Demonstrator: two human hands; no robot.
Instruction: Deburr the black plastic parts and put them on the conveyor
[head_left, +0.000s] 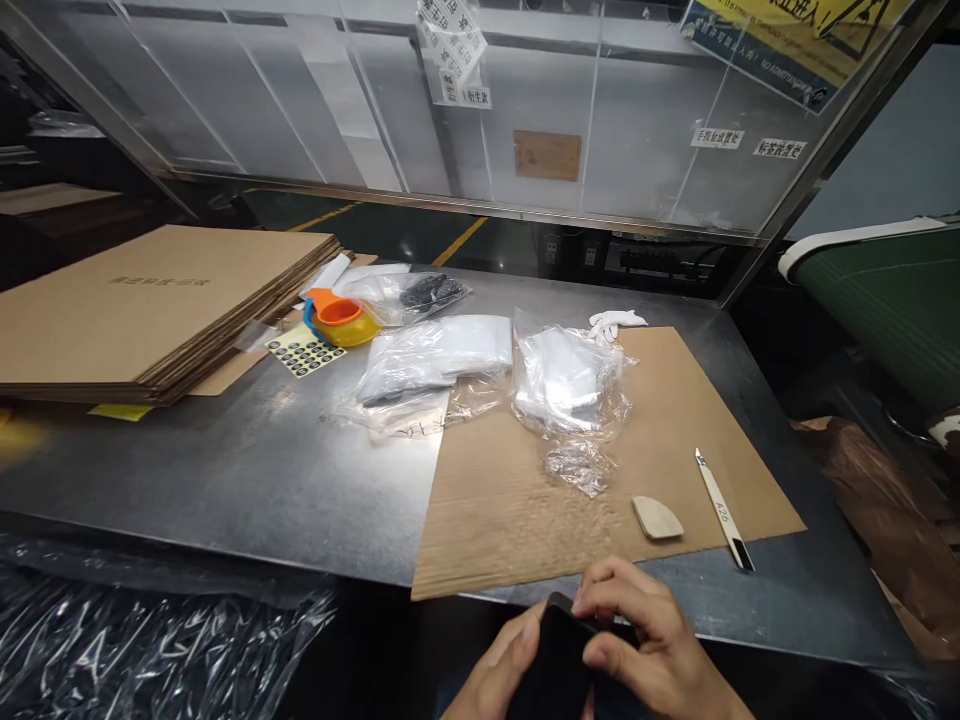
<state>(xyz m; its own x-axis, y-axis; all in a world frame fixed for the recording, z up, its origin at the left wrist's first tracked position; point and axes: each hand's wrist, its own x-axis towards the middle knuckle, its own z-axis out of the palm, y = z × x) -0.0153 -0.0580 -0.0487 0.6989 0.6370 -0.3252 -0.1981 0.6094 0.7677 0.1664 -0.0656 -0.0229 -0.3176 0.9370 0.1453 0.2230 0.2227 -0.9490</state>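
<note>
Low in the picture, beyond the table's front edge, is a flat black object (553,655) with a rounded corner, whose lower part is cut off by the frame. My left hand (499,668) grips its left side, thumb along the edge. At its upper right edge my right hand (649,640) is closed, with thumb and fingertips pinching there. Just above my hands lies a beige wedge-shaped block (657,519) on a cardboard sheet (517,520). To the right of that block, a pale craft knife (721,508) marked A26 rests across the sheet's front edge.
Clear plastic bags with white contents (559,375) lie mid-table, near a white glove (616,322). An orange and yellow tape dispenser (343,318) stands beside a sticker sheet (304,352). Stacked cardboard (142,300) fills the left. A metal-framed clear panel (637,150) rises behind.
</note>
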